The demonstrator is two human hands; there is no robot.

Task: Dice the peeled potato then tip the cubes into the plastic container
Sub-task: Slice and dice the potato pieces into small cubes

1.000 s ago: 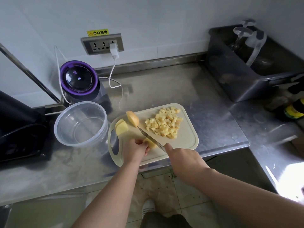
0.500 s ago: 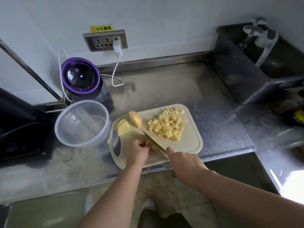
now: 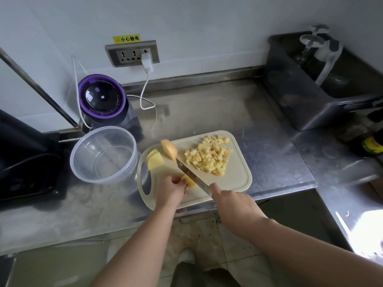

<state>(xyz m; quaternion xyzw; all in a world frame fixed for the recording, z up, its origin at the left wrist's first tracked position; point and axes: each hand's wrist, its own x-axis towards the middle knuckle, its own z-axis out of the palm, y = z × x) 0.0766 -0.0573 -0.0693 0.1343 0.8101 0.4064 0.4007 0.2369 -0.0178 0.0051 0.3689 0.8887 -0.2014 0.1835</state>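
Left hand (image 3: 171, 188) is pinching a potato piece (image 3: 189, 181) on the cutting board (image 3: 238, 179), right hand (image 3: 232, 201) is gripping the knife (image 3: 191, 175) slicing it; cubes (image 3: 209, 155) are sitting far right, plastic container (image 3: 103, 154) left of board

White wall (image 3: 207, 27) fills the view from 10 to 2 o'clock; at 11 it carries a grey socket panel (image 3: 128, 53) under a yellow warning sticker (image 3: 126, 39), with a white charger (image 3: 146, 62) plugged in; a scuffed, dully reflective steel counter (image 3: 217, 108) spans the middle; a dark tub (image 3: 290, 96) sits at 2 o'clock; beige floor tiles (image 3: 196, 235) at 6 are speckled with debris; bright glare (image 3: 369, 228) lies at 4 o'clock.
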